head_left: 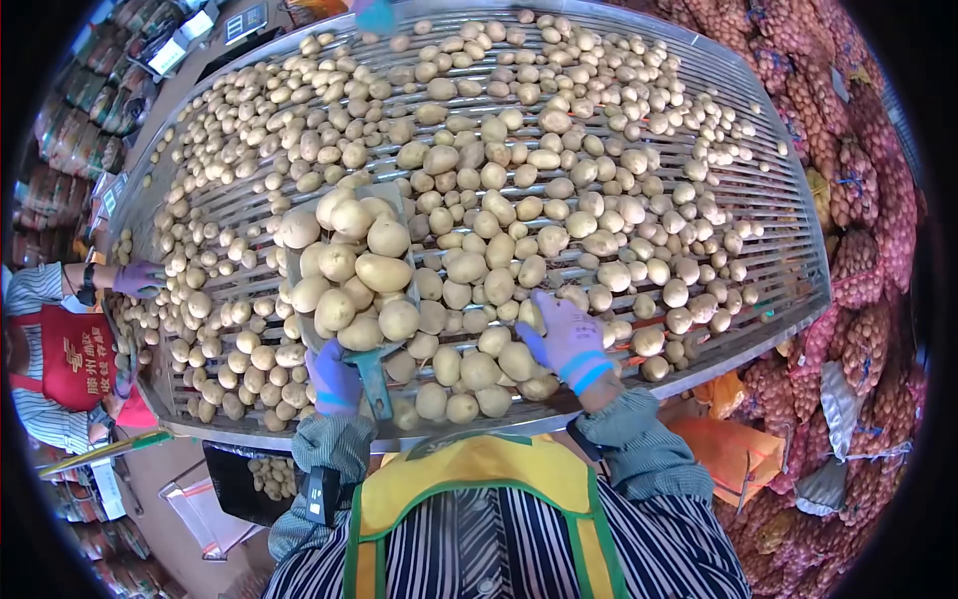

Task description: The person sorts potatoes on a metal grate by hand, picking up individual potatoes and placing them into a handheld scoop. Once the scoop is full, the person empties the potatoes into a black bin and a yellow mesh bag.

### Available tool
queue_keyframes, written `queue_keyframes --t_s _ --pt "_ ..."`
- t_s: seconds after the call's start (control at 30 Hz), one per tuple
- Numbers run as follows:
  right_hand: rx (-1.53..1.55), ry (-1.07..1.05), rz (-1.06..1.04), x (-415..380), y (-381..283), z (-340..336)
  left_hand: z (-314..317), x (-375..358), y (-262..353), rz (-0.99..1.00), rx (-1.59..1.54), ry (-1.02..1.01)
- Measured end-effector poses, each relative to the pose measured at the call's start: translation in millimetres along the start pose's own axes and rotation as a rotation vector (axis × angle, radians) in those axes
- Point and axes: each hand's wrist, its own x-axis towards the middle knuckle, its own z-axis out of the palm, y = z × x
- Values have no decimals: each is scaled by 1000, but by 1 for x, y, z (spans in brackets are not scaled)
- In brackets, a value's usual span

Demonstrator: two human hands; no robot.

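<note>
My left hand, in a purple glove, is at the near end of a scoop-like tray heaped with large potatoes. Its fingers appear closed on the tray's near left edge, partly hidden by it. A teal handle sticks out towards me, just right of that hand. My right hand, also gloved in purple with a blue cuff band, reaches over loose potatoes near the front of the slatted table. Its thumb and fingers are spread, with nothing held in them.
Potatoes of many sizes cover the slatted metal table, which has a raised rim. A co-worker in a red apron stands at the left, one gloved hand over the table. Another gloved hand shows at the far edge. Filled net sacks are stacked right.
</note>
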Motion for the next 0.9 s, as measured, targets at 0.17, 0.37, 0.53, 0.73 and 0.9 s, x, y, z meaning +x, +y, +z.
queue_keyframes --t_s 0.17,0.37,0.53,0.73,0.9 --pt "81 -98 32 16 -4 10 0 -1 1 15 -67 -1" --pt "1094 -308 -72 13 27 -11 8 5 -11 -114 -375 25" --pt "1523 -529 -174 26 20 -12 5 1 2 14 -193 12" --pt "1525 -592 -249 50 -18 -11 0 7 43 -447 -1193 92" --pt "1362 -471 -333 71 -81 -28 7 4 21 -517 -1279 81"
